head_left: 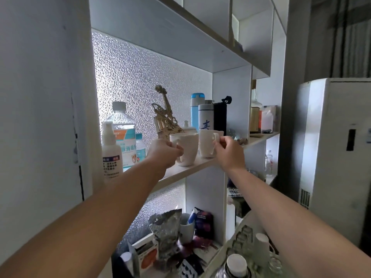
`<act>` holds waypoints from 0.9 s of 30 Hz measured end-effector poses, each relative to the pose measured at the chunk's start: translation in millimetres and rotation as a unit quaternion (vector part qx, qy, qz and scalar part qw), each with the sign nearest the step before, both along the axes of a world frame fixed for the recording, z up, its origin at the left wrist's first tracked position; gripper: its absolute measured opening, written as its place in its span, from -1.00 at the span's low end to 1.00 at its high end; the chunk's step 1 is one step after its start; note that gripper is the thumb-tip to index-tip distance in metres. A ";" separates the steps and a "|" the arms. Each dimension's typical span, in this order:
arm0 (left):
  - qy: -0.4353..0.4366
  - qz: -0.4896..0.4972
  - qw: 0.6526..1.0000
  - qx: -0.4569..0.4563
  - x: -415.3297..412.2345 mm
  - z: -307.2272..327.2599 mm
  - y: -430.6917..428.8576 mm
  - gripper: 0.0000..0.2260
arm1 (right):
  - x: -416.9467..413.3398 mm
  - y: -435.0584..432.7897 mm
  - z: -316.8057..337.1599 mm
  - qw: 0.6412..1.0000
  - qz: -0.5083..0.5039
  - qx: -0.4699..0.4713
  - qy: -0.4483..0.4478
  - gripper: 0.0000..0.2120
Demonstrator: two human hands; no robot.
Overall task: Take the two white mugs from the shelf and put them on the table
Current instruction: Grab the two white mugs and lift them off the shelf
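1. Both bare arms reach up to the white wooden shelf board (192, 167) of an open shelving unit backed by textured frosted glass (140, 87).
2. The left hand (163, 152) is closed into a fist around the handle of the left white ceramic mug with a wavy rim (187, 148). The mug stands upright near the board's front edge.
3. The right hand (228, 149) has its fingers curled about the handle of the right white ceramic mug (206, 144). This mug is also upright, just beside the first.
4. Whether either mug base is lifted off the board cannot be told.
5. Behind the mugs stand a gold violin ornament (165, 115), a blue flask (196, 111), a white flask with a dark character (205, 117) and a black bottle (220, 117).
6. Left of the mugs stand a white spray bottle (110, 151) and a clear disinfectant bottle (122, 133).
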State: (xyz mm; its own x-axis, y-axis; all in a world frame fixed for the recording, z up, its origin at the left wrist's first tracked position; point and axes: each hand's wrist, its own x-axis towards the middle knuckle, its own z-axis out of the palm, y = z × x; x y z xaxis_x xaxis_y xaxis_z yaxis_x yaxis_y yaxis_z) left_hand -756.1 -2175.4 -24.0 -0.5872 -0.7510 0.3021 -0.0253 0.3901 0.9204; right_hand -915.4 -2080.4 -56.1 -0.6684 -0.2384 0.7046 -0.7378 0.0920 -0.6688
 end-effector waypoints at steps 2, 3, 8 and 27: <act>0.006 -0.011 1.000 0.015 1.1 0.1 2.2 -0.93 | 1.2 8.3 0.3 1.000 -0.009 -0.009 0.006 -0.71; 0.008 -0.016 1.000 0.021 1.9 0.0 3.3 -0.90 | 1.3 12.9 0.6 1.000 -0.014 -0.011 0.010 -0.72; 0.022 -0.062 0.998 0.026 4.4 -1.6 11.3 -0.89 | 5.5 42.0 2.8 0.999 -0.021 -0.008 0.028 -0.79; 0.049 -0.204 0.978 0.010 -44.2 -26.9 133.3 -0.83 | 27.4 222.7 -16.7 0.986 -0.157 0.030 0.055 -0.85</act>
